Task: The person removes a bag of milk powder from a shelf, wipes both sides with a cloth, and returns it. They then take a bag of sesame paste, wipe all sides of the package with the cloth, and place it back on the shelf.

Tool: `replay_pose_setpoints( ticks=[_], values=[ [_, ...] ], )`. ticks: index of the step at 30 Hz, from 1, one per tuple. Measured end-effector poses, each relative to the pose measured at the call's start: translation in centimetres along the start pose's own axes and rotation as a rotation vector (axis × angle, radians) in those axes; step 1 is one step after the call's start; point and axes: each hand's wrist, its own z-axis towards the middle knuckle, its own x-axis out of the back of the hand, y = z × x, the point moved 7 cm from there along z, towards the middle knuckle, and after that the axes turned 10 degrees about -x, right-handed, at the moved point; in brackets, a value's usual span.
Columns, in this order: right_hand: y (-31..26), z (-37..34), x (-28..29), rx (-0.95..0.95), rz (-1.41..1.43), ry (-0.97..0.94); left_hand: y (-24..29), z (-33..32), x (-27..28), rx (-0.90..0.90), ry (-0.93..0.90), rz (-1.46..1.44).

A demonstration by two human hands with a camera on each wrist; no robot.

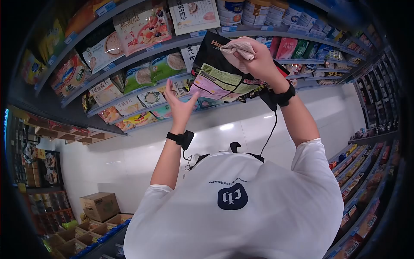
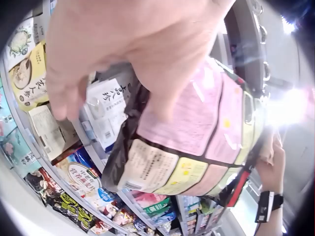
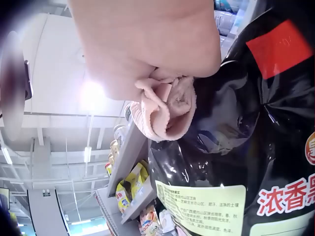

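Observation:
A black plastic food bag [image 1: 215,80] with pink, green and yellow printed panels is tilted in front of the shelves. My right hand [image 1: 264,64] grips a bunched pale pink cloth [image 1: 239,49] against the bag's upper part. In the right wrist view the cloth [image 3: 165,115] is folded into a roll beside the glossy black film [image 3: 221,118]. To the bag's lower left, my left hand [image 1: 179,105] has its fingers spread. Its thumb overlaps the pink panel [image 2: 184,120] in the left wrist view. Whether the right fingers also pinch the bag, I cannot tell.
Shelves behind the bag hold pouches, among them green bags [image 1: 168,67] and a pink cereal bag [image 1: 142,30], with tins [image 1: 256,12] above. Below is a pale tiled floor [image 1: 224,129]. A cardboard box [image 1: 99,206] stands lower left; more shelves [image 1: 362,185] line the right.

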Motion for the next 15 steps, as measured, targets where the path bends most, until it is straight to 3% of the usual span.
replay_pose_setpoints(
  ticks=[1,5,7,8,9,11,13,15],
  values=[
    [-0.4,0.2,-0.3,0.045,-0.037,-0.021,3.6,1.7,0.3,-0.132,-0.052,0.028],
    [-1.6,0.7,-0.9,0.089,-0.092,-0.07,4.9,4.2,-2.3,-0.166,-0.114,-0.238],
    [-2.0,1.0,-0.8,0.133,-0.152,-0.071,5.5,3.7,-4.5,-0.023,-0.435,-0.156],
    [-2.0,1.1,-0.8,0.139,-0.164,-0.058,6.1,3.7,-4.1,-0.081,-0.299,-0.155],
    [-1.7,1.2,-0.9,0.129,-0.17,-0.047,5.5,3.5,-5.0,-0.086,-0.312,-0.162],
    [-1.5,1.5,-1.5,0.204,-0.227,-0.019,2.9,2.7,-7.1,0.102,-0.416,-0.343],
    [-0.2,1.9,-1.8,0.168,-0.254,0.02,4.7,2.9,-6.2,0.033,-0.337,-0.29],
    [0.8,2.0,-1.5,0.209,-0.492,0.201,4.7,3.1,-6.3,0.137,-0.306,-0.259]
  ],
)
